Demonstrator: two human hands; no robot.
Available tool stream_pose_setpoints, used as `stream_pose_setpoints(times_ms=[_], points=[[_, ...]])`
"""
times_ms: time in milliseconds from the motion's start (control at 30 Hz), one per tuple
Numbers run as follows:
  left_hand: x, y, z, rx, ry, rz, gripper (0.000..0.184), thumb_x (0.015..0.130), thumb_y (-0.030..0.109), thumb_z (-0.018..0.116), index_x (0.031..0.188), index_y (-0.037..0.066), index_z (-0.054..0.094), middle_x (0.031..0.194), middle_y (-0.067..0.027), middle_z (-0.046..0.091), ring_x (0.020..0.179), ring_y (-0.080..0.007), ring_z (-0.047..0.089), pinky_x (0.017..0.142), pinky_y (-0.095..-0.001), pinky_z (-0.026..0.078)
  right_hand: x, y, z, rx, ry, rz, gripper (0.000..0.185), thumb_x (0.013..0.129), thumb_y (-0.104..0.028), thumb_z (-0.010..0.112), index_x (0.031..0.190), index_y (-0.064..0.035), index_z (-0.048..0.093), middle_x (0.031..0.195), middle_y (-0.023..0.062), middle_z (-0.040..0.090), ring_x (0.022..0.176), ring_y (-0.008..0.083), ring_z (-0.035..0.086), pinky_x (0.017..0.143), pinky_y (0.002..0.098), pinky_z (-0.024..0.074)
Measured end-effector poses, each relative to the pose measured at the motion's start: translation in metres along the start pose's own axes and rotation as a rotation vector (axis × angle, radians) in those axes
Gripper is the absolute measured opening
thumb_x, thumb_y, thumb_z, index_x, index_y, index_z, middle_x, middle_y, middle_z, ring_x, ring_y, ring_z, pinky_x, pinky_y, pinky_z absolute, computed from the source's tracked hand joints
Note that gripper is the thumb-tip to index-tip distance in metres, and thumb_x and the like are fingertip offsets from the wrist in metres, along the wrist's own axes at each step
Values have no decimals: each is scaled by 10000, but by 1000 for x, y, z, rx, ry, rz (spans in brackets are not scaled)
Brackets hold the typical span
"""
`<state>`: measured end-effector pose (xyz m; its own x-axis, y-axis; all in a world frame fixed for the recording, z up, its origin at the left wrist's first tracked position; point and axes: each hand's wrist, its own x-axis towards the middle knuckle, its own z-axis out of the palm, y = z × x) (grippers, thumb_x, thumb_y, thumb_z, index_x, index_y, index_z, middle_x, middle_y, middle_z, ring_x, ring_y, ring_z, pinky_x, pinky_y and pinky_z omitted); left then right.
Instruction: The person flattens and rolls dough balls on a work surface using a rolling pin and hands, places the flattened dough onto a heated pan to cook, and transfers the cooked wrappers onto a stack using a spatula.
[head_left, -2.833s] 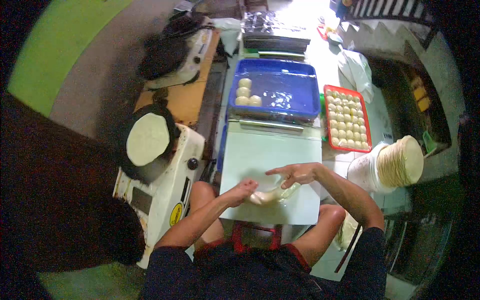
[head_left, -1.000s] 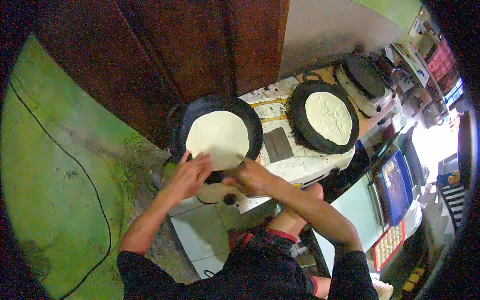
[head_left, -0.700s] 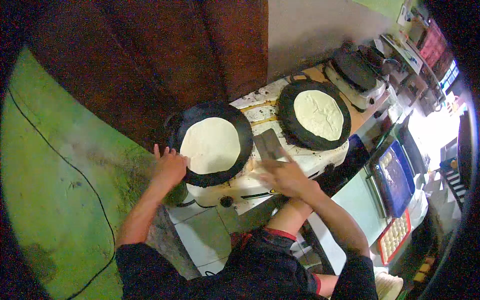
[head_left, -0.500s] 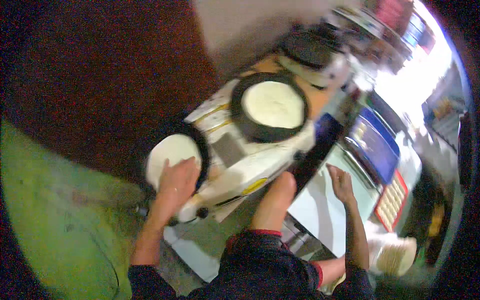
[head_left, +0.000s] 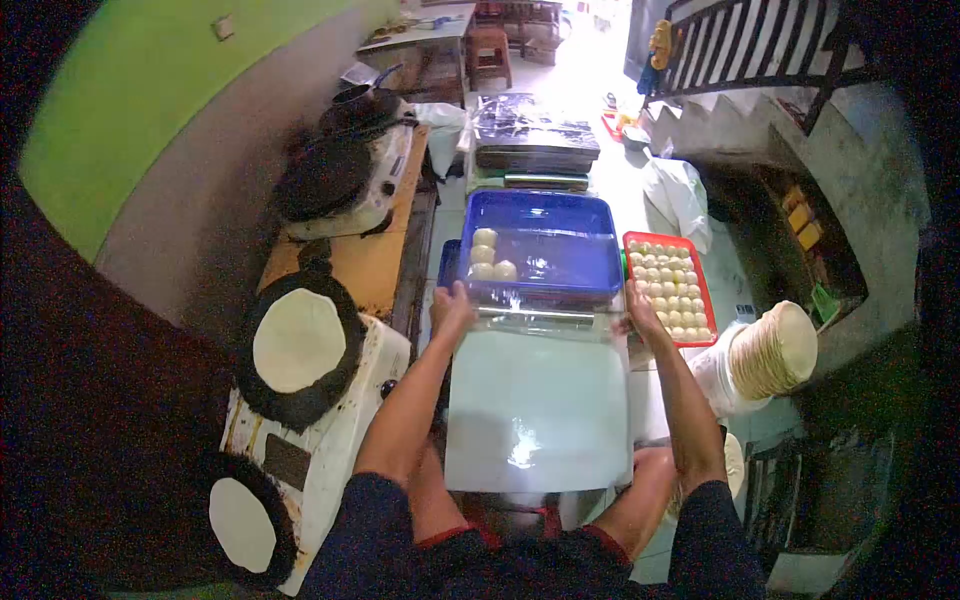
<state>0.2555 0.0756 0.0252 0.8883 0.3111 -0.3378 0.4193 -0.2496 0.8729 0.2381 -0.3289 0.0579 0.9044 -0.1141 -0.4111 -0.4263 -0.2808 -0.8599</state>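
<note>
Two hands, left (head_left: 453, 312), right (head_left: 641, 312), well apart, near board's far edge (head_left: 540, 338)

The blue tray (head_left: 570, 250) looked like glossy plastic, the red tray (head_left: 708, 300) like plastic too. The pale counter (head_left: 540, 390) was smooth and shiny, with a bright glare, and the bar (head_left: 550, 316) had a metallic sheen. The dough balls (head_left: 484, 254) looked smooth, the flat dough round (head_left: 298, 340) matt. The black pan (head_left: 290, 406) appeared dull and rough, the sleeve (head_left: 372, 520) matt cloth, the white bag (head_left: 680, 200) creased plastic.
</note>
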Motion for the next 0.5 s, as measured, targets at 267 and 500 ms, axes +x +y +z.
stream_pose_setpoints(times_ms=[267, 500], points=[[-67, -32, -21, 472, 121, 184, 742, 953, 526, 534, 1401, -24, 317, 948, -346, 676, 905, -513, 668, 860, -537, 506, -37, -72, 22, -871, 453, -547, 589, 967, -475, 562, 1268, 32, 568, 1021, 267, 678, 957, 438, 681, 832, 510, 541], [-44, -19, -23, 619, 258, 472, 981, 808, 305, 755, 1547, 1, 184, 1445, -353, 401, 1344, -509, 404, 1082, -559, 387, 126, -119, 184, -455, -100, -559, 309, 866, -328, 752, 897, -21, 747, 748, 54, 689, 663, 181, 624, 634, 381, 520]])
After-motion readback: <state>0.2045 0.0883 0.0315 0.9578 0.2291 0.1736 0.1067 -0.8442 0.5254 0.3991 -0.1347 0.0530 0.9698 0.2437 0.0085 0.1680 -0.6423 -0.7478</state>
